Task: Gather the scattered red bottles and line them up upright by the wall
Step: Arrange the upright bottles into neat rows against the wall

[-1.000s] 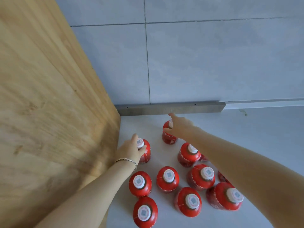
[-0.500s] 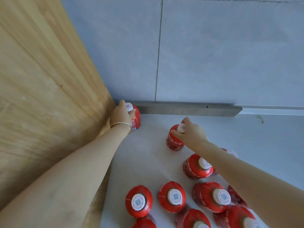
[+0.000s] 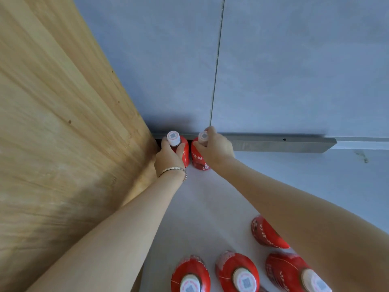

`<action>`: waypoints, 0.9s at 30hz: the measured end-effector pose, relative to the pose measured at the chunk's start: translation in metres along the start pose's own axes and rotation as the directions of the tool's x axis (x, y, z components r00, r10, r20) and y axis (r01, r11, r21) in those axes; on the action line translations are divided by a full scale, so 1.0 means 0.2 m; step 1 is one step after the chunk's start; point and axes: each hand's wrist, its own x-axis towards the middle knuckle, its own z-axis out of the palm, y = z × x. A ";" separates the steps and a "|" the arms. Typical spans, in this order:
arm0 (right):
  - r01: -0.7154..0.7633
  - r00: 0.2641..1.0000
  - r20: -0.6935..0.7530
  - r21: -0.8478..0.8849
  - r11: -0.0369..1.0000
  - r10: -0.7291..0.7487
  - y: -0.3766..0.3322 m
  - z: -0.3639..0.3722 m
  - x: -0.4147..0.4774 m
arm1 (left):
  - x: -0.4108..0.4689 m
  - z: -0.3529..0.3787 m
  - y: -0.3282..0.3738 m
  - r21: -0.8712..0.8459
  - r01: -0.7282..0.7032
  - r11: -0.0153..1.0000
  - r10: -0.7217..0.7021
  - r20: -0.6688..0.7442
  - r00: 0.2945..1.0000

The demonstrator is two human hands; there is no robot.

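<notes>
Two red bottles with white caps stand upright side by side against the grey tiled wall (image 3: 273, 70), in the corner by the wooden panel. My left hand (image 3: 168, 158) grips the neck of the corner bottle (image 3: 185, 150). My right hand (image 3: 214, 147) is closed around the neck of the second bottle (image 3: 199, 159), just to its right. Several more red bottles stand upright near the bottom edge, among them one (image 3: 190, 275), another (image 3: 237, 272) and a third (image 3: 290, 272). A further bottle (image 3: 265, 233) is partly hidden under my right forearm.
A tall wooden panel (image 3: 63, 133) closes off the left side. A grey metal strip (image 3: 280, 143) runs along the wall's base. The bottles rest on a white surface (image 3: 210, 207) that stretches between the wall and the near group.
My right hand carried its bottle left and back to the wall, beside the corner bottle. My left hand settled its bottle into the corner. The camera moved closer to the wall.
</notes>
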 end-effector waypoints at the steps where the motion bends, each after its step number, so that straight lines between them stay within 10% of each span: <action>1: 0.014 1.000 0.011 -0.026 1.000 -0.014 -0.01 0.01 0.01 | 0.01 -0.01 0.00 -0.013 -0.011 1.000 0.011 0.013 1.000; 10: 0.063 0.966 0.246 0.091 0.994 -0.084 0.19 -0.25 -0.22 | -0.12 -0.01 0.08 0.149 0.094 0.984 -0.088 -0.046 0.995; 18: 0.063 0.966 0.246 -0.521 0.851 0.079 0.64 -0.70 -0.59 | -0.27 0.04 0.20 0.470 -0.556 0.686 0.494 0.260 0.829; 27: 0.323 0.890 0.454 -0.572 0.754 -0.036 0.59 -0.53 -0.70 | -0.13 0.07 0.23 0.487 -0.529 0.695 0.408 0.339 0.848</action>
